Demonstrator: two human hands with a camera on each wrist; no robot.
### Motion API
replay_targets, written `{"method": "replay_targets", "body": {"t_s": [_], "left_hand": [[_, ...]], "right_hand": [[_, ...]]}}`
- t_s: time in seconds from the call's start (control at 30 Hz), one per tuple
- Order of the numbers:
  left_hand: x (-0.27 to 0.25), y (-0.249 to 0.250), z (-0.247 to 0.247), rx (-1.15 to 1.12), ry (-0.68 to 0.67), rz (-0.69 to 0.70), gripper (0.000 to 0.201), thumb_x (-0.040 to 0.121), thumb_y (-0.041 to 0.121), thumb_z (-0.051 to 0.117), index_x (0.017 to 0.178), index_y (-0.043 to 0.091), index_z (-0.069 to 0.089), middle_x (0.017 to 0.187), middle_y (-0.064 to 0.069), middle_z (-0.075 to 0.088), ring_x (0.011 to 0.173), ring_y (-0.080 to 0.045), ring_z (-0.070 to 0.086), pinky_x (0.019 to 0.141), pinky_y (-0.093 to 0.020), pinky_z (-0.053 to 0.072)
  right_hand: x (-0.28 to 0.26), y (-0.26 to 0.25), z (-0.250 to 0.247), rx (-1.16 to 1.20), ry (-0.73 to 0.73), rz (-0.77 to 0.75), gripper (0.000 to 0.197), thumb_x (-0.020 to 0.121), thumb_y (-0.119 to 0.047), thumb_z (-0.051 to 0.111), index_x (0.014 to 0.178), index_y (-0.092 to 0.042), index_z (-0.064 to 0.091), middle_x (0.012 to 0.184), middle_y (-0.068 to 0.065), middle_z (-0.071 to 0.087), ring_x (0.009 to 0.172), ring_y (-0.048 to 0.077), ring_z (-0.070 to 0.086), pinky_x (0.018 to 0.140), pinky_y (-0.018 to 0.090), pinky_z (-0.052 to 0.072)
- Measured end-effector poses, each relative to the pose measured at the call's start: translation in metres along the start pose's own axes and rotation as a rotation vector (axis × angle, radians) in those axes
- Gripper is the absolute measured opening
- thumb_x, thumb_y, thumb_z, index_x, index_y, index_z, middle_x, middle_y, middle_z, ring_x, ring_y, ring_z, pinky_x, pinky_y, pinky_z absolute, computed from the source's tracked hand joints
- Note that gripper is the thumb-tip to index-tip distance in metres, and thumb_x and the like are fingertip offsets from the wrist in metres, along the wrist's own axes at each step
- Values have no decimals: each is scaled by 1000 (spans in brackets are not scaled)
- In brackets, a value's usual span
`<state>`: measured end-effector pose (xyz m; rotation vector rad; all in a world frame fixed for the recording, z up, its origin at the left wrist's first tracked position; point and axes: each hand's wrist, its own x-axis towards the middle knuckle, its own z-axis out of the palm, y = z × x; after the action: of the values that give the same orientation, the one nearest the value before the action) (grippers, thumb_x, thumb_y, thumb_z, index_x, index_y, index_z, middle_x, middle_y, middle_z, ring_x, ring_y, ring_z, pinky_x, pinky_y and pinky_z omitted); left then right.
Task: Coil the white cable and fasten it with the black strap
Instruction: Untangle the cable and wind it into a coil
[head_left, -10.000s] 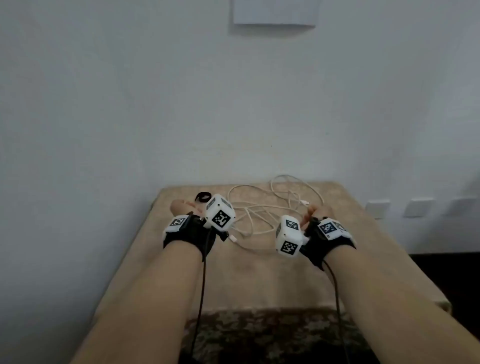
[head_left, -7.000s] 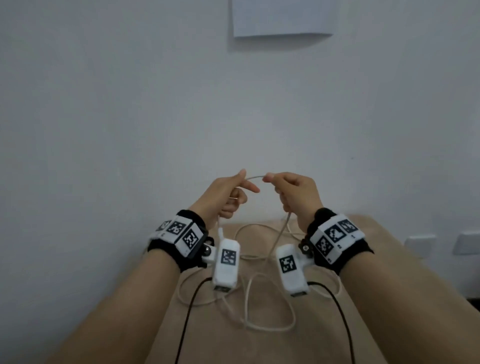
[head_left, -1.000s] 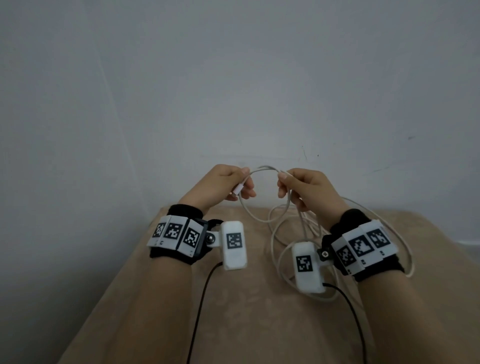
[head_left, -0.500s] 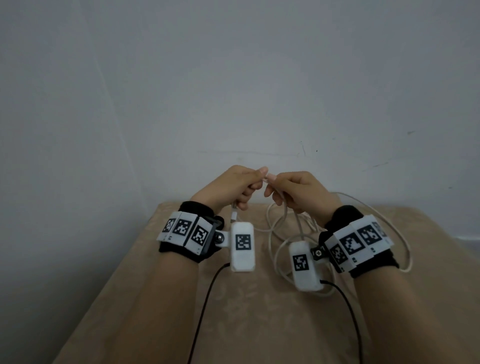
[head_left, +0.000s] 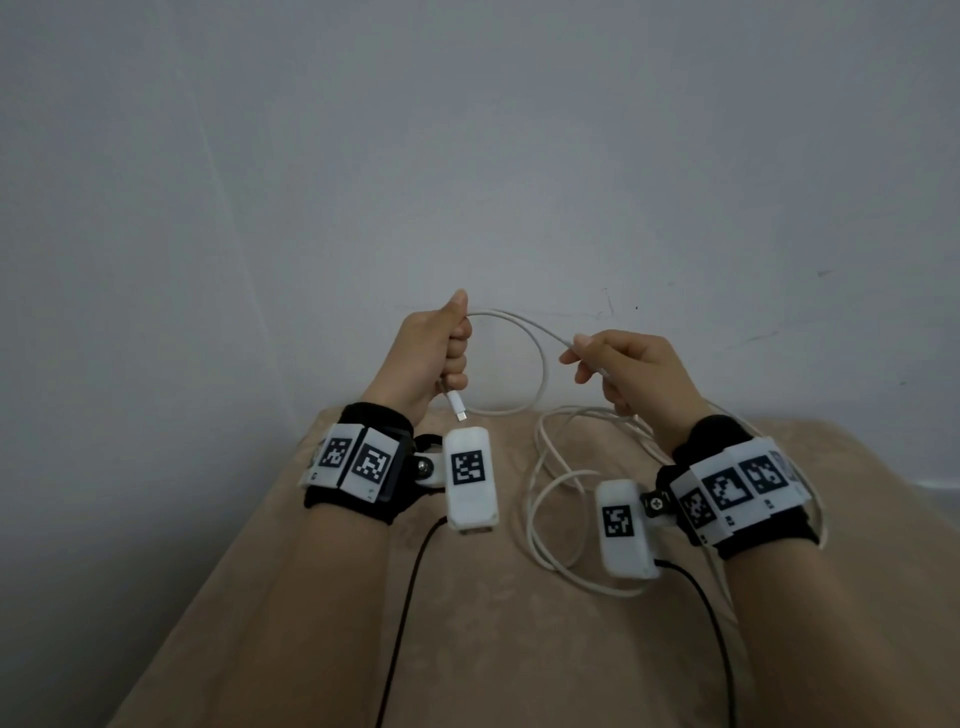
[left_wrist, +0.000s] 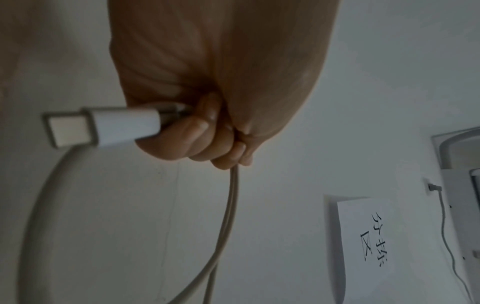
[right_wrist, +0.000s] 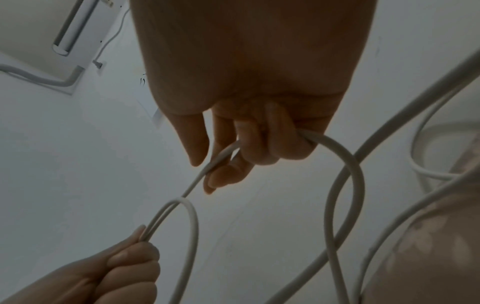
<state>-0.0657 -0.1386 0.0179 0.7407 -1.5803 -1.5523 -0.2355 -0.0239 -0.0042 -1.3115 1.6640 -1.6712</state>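
Gripping smooth, round white cable (head_left: 540, 364) in both hands: left hand (head_left: 431, 358) fisted round two strands, USB-C plug (head_left: 456, 405) dangling below; right hand (head_left: 631, 371) pinching next stretch. Loose loops trailing onto beige floral-textured tabletop (head_left: 467, 623). Pale scuffed wall (head_left: 467, 156) behind, handwritten paper sign (left_wrist: 369, 232) taped up.
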Motion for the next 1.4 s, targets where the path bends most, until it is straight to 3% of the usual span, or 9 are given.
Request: {"method": "replay_targets", "body": {"t_s": [0.2,0.37,0.5,0.67,0.83,0.97,1.13,1.27,1.4], "left_hand": [[0,-1,0,-71,-7,-12,44,99,40,44,62,20,34,46,10,22,38,-6,18,37,-18,22],[0,-1,3,-114,23,2,44,99,39,45,61,20,34,46,10,22,38,-6,18,37,-18,22],[2,-4,4,-138,42,-11,44,99,39,46,61,19,35,46,10,21,38,-6,18,36,-18,23],[3,-5,7,-170,58,-21,44,99,39,45,62,19,35,46,10,21,38,-6,18,35,-17,23],[3,-6,10,-215,61,-34,44,100,38,44,62,18,35,45,10,21,36,-5,19,35,-17,24],[3,-5,10,-225,28,-46,42,100,37,44,63,17,38,46,9,23,35,-5,20,36,-17,27],[3,-7,8,-177,-22,-65,42,99,38,45,65,14,43,46,7,24,36,-6,24,39,-19,35],[3,-10,7,-140,-57,-82,38,100,31,44,71,8,51,43,7,30,36,-8,31,45,-22,39],[3,-11,2,-20,-106,-54,40,100,27,43,76,2,63,46,3,42,39,-10,36,47,-23,37]], "right_hand": [[0,0,1,52,-25,10,19,92,-14,57,77,-13,69,69,-4,67,43,12,39,39,17,27],[-1,-1,6,108,-40,59,19,90,-7,54,76,-13,67,84,3,74,62,13,63,41,18,23],[-1,-3,9,132,-54,77,18,90,-6,51,76,-10,61,86,10,76,70,18,68,38,16,17],[-2,-4,11,118,-61,71,13,91,-10,52,84,-13,63,86,6,76,57,14,60,38,17,17],[-5,-5,12,130,-49,26,21,94,-22,57,98,-8,73,80,9,74,47,8,48,37,12,28],[-5,-5,14,129,-37,-19,17,93,-12,58,91,-1,71,73,5,70,44,0,48,40,7,33],[-2,1,9,101,-26,-23,18,92,-12,58,80,-6,71,70,1,70,47,5,46,41,8,34],[0,4,6,59,-26,2,20,92,-14,59,77,-9,71,67,-2,70,49,6,46,39,13,31],[-2,1,3,-31,-128,19,20,92,-15,59,79,-8,72,65,-2,69,50,5,48,39,12,31]]}}
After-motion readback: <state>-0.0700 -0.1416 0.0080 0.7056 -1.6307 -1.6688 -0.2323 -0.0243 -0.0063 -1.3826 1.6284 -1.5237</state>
